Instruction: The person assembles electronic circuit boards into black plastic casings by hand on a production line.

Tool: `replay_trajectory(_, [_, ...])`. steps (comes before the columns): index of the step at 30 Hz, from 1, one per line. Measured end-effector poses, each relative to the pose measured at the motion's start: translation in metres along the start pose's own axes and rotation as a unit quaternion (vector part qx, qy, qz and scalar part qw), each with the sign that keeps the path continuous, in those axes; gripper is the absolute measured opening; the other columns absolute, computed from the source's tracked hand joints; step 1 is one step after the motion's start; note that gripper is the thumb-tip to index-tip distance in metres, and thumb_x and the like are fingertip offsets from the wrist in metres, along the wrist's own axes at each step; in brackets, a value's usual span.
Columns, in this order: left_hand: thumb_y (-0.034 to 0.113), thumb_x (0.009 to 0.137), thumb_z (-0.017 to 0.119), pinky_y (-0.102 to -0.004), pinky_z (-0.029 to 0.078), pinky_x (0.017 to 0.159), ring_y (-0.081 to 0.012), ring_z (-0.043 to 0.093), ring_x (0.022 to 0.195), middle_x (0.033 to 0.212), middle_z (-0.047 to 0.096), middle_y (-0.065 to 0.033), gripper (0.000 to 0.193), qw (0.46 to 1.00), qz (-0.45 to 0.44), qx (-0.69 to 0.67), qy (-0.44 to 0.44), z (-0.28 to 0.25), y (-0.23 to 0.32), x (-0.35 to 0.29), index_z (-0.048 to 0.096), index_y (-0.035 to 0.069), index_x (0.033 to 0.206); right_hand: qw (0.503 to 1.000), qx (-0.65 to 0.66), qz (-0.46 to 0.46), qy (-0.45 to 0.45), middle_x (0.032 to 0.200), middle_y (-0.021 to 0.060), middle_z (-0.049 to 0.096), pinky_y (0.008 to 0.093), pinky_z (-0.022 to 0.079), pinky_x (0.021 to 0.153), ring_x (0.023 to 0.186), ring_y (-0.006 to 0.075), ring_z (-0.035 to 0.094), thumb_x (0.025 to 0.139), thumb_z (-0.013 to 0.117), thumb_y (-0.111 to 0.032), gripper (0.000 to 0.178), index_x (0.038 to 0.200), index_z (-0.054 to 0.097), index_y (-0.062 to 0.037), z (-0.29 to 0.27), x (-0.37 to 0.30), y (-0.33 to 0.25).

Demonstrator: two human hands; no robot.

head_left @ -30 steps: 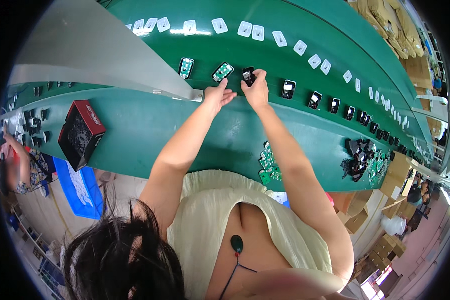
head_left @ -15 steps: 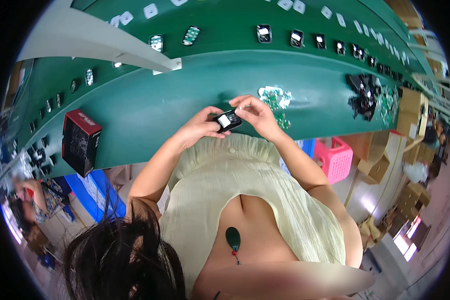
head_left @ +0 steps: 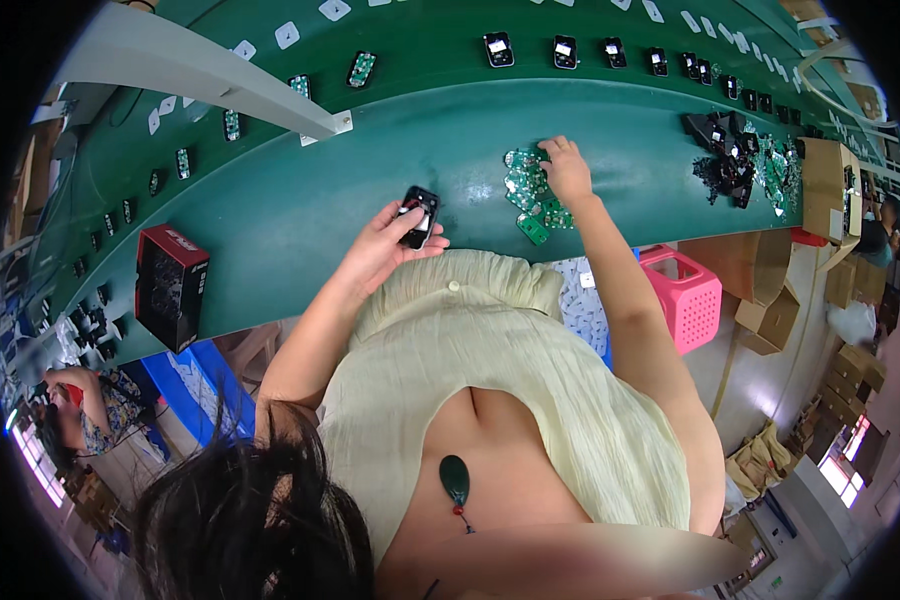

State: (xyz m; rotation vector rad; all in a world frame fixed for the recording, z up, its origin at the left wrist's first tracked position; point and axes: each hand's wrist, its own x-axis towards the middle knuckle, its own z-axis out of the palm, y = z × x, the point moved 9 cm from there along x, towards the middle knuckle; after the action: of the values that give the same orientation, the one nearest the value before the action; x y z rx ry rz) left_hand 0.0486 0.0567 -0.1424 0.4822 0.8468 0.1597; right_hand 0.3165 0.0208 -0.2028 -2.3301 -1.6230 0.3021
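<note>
My left hand [head_left: 382,248] is closed around a small black plastic casing [head_left: 425,203], a pale rectangle and a bit of red showing inside it. The thumb presses across its inner side. To the right lies a loose pile of green circuit boards [head_left: 522,183] on the bench. At the pile's far right edge is my right hand [head_left: 567,170], fingers bent and somewhat apart, tips touching or just above the boards. No board shows in its grasp.
A raised green ledge beyond the green bench [head_left: 300,195] carries rows of black casings [head_left: 565,52] and boards [head_left: 361,70]. A grey bracket [head_left: 200,75] crosses at left, above a red-black box [head_left: 170,285]. Black parts [head_left: 730,165] heap at right; a pink stool [head_left: 692,305] stands below.
My right hand has left the casing and moved right and away from me to the circuit boards. My left hand keeps the casing, now tilted more upright and slightly farther left.
</note>
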Motion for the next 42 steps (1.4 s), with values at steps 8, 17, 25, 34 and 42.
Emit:
replay_trajectory(8, [0.02,0.088,0.049,-0.0306,0.052,0.062,-0.0237,0.062,0.073,0.087,0.058,-0.0155,0.027,0.984,0.132,0.089,0.074,0.019,0.029,-0.014,0.041,-0.001,0.103,0.99,0.08,0.116,0.021,0.078,0.0105,0.059,0.0393,0.046,0.062,0.073,0.0282,0.058,0.073,0.064,-0.019,0.017,0.081,0.055,-0.0065,-0.013,-0.004,0.02])
replay_trajectory(17, [0.027,0.087,0.052,-0.0232,0.046,0.049,-0.0156,0.06,0.063,0.079,0.059,-0.01,0.027,0.97,0.189,0.118,0.093,0.036,0.041,-0.024,0.043,0.003,0.097,0.79,0.596,0.146,-0.012,0.066,0.0092,0.06,0.0228,0.04,0.042,0.048,0.0135,0.057,0.087,0.052,-0.013,0.015,0.098,0.049,-0.0028,-0.085,-0.033,-0.101])
replay_trajectory(25, [0.023,0.085,0.055,-0.0231,0.045,0.043,-0.0145,0.059,0.056,0.076,0.058,-0.0095,0.026,0.947,0.265,0.153,0.1,0.038,0.052,-0.03,0.043,0.001,0.089,0.778,0.623,0.028,-0.072,0.07,0.0061,0.058,0.0179,0.039,0.044,0.051,0.0075,0.052,0.087,0.052,-0.012,0.017,0.098,0.045,-0.001,-0.128,-0.057,-0.189])
replay_trajectory(34, [0.021,0.085,0.055,-0.0228,0.045,0.042,-0.0135,0.059,0.055,0.075,0.057,-0.009,0.025,0.94,0.3,0.148,0.07,0.043,0.054,-0.038,0.043,0.001,0.09,0.807,0.583,0.033,-0.09,0.067,0.0068,0.058,0.0186,0.038,0.041,0.048,0.0094,0.052,0.088,0.05,-0.011,0.016,0.098,0.045,-0.0002,-0.124,-0.052,-0.194])
replay_trajectory(42, [0.024,0.088,0.049,-0.0255,0.048,0.052,-0.0187,0.06,0.063,0.092,0.057,-0.0148,0.027,0.977,0.207,-0.004,-0.052,0.042,0.058,-0.05,0.043,0.002,0.103,0.918,0.233,-0.22,0.233,0.088,0.0087,0.058,0.0243,0.047,0.053,0.069,0.0153,0.06,0.078,0.053,0.005,0.014,0.091,0.057,-0.0011,-0.196,-0.055,-0.196])
